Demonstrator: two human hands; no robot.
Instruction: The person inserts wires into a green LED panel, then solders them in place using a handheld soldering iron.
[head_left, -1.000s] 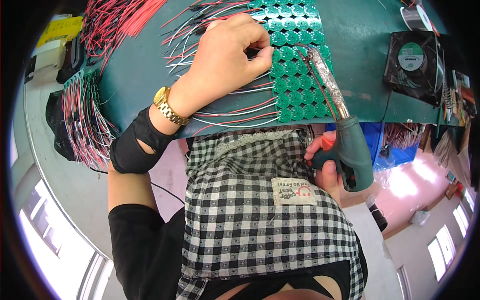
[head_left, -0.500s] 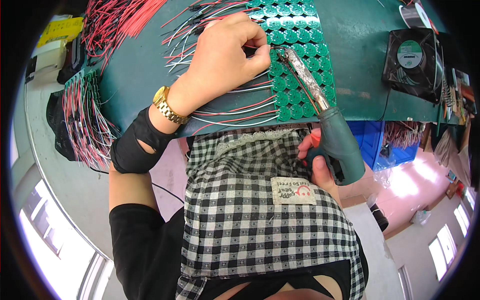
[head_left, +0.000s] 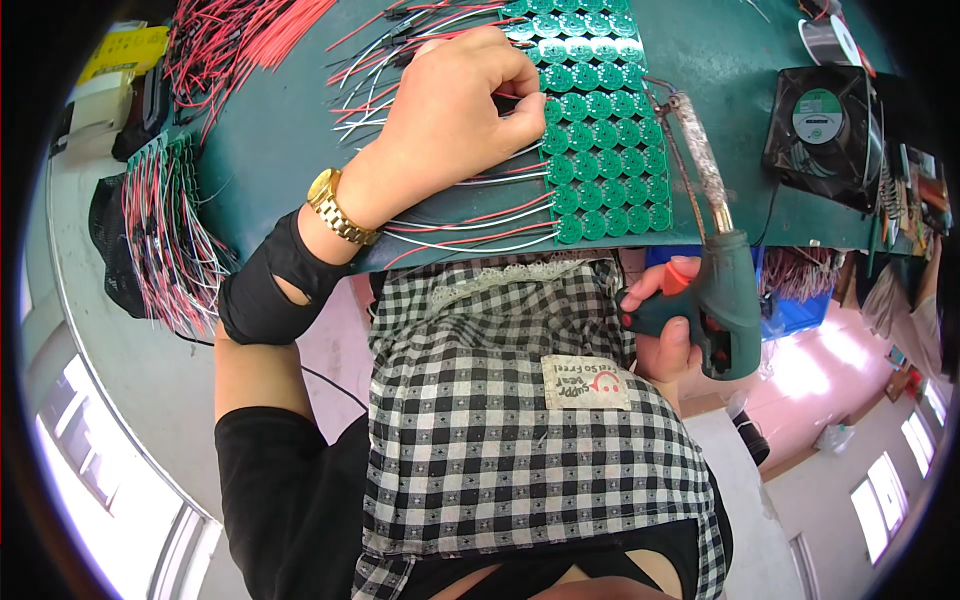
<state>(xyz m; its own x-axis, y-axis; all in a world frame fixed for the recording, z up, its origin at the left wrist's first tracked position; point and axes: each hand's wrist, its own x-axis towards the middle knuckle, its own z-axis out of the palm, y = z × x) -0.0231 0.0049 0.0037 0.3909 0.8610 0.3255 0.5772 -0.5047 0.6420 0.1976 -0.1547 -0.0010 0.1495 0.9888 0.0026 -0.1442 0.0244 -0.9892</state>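
Swinging off the boards since a moment ago, our right hand [head_left: 668, 325] grips the green pistol-grip soldering gun [head_left: 722, 300] at the table edge, so we keep our left hand [head_left: 455, 110] seemingly pinching a wire against the panel of round green circuit boards [head_left: 600, 130] before bringing the tip back.

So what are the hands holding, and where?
The right hand grips a green soldering gun by its handle. The left hand pinches a wire.

electronics assembly workshop: green bench [head_left: 720, 40], round circuit boards [head_left: 600, 130], wire bundles [head_left: 160, 230], soldering gun [head_left: 715, 270], cooling fan [head_left: 825, 130].
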